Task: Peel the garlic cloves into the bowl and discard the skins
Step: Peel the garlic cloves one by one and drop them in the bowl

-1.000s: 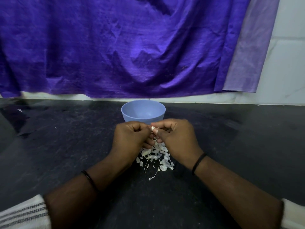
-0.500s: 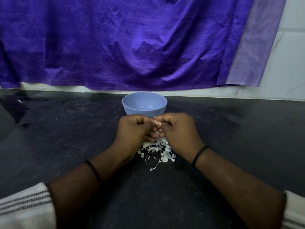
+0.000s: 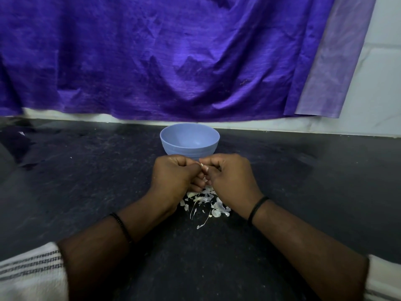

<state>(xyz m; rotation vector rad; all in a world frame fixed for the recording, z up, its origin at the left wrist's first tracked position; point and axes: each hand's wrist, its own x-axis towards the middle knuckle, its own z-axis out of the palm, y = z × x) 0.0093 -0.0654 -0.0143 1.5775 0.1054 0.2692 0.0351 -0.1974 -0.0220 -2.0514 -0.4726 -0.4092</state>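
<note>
A light blue bowl [image 3: 189,140] stands on the dark counter just beyond my hands; its inside looks bare from here. My left hand [image 3: 173,174] and my right hand [image 3: 232,177] meet in front of the bowl, fingers curled, and pinch a small pale garlic clove [image 3: 201,165] between their fingertips. Only a sliver of the clove shows. Below and between my wrists lies a pile of white garlic skins [image 3: 206,203] on the counter, partly hidden by my hands.
The black stone counter [image 3: 86,181] stretches wide on both sides. A purple cloth [image 3: 173,57] hangs over the white tiled wall [image 3: 368,94] behind the bowl. Striped white sleeves show at the bottom corners.
My hands stay joined on the clove with only small finger shifts. The view has tilted, so bowl and hands sit slightly higher in the picture.
</note>
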